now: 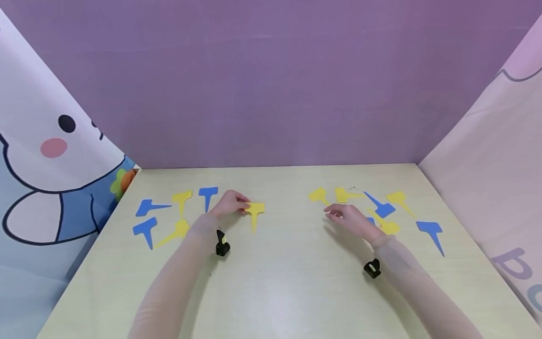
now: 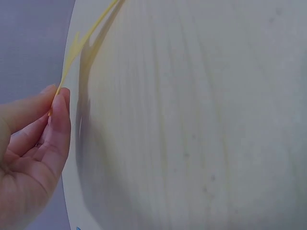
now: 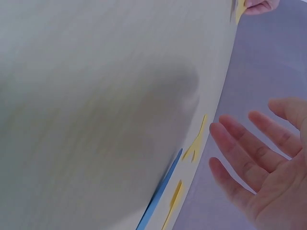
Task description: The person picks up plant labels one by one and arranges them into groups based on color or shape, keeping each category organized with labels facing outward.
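Note:
Between thumb and fingertips my left hand (image 1: pixel 230 203) pinches one corner of a yellow T-shaped plant label (image 1: pixel 255 210); its pointed stem hangs toward me. In the left wrist view, the yellow label (image 2: pixel 72 55) is seen nearly edge-on above the table, casting a shadow. My right hand (image 1: pixel 349 219) hovers over the table with relaxed, spread fingers and holds nothing. Close to it lie a yellow label (image 1: pixel 318 194) and a blue label (image 1: pixel 383 209). The right forearm and hand partly hide another blue label (image 1: pixel 370 220) and a yellow one (image 1: pixel 389 228).
Blue labels (image 1: pixel 145 229) and yellow labels (image 1: pixel 182 200) lie scattered at the table's left. At the right are a further yellow label (image 1: pixel 398 199) and a blue one (image 1: pixel 430 228). A purple cloth (image 1: pixel 271 94) rises behind the pale table (image 1: pixel 271 292).

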Action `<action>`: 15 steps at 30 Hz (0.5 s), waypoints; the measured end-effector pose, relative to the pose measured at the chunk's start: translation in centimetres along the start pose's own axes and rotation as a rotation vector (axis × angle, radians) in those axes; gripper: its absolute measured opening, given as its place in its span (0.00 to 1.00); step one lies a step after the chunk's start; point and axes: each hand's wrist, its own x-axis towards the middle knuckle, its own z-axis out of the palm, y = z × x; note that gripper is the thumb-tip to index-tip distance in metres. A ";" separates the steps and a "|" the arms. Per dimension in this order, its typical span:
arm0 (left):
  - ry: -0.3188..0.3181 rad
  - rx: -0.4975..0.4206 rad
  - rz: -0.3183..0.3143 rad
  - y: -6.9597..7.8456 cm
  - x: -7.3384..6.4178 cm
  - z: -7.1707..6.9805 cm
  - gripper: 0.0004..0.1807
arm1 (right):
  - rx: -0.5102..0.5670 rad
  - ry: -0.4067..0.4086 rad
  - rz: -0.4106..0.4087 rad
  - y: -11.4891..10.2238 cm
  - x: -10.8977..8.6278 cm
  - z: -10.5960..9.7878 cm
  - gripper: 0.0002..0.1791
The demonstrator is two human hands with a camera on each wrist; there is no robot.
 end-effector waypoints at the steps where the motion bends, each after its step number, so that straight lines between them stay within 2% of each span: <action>1: 0.001 0.004 0.001 0.1 0.1 0.1 0.11 | 0.005 -0.001 0.000 -0.1 0.1 0.0 0.14; 8: -0.003 -0.020 -0.016 0.4 0.4 1.1 0.11 | 0.004 -0.013 0.005 -0.1 0.4 0.2 0.15; 15: 0.020 -0.014 -0.054 0.5 0.5 1.6 0.10 | 0.003 -0.019 0.000 -0.3 0.9 0.5 0.14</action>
